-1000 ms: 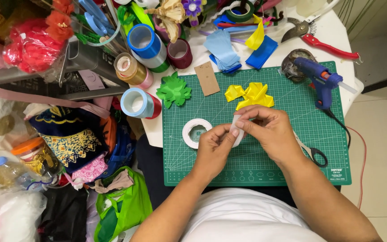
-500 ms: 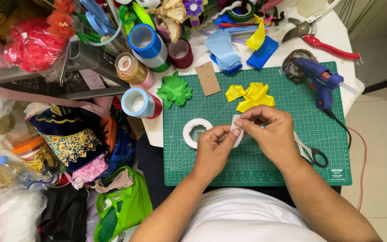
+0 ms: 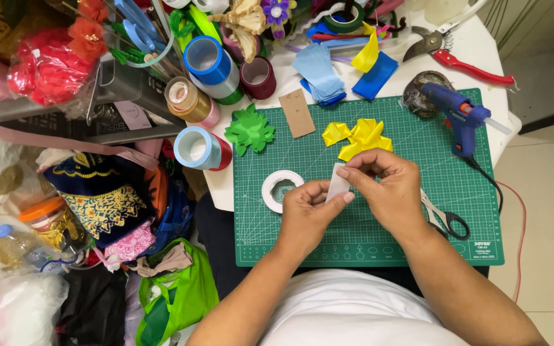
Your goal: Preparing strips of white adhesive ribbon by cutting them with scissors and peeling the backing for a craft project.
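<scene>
While the green cutting mat and the white tape roll lie as before, the right hand and left hand still pinch the small white tape strip above the mat, its lower end now showing more plainly than half a second ago.

Home craft corner, hobby use. Evidenced by green cutting mat on small white table. Above mat: rolls of ribbon, cut blue ribbon pieces, red-handled pruning shears. On mat, upper right: blue glue gun; right edge: scissors. Left of mat: metal basket with artificial flowers, then fabric bags heaped beside. Right of mat: tiled floor, domestic in finish.
</scene>
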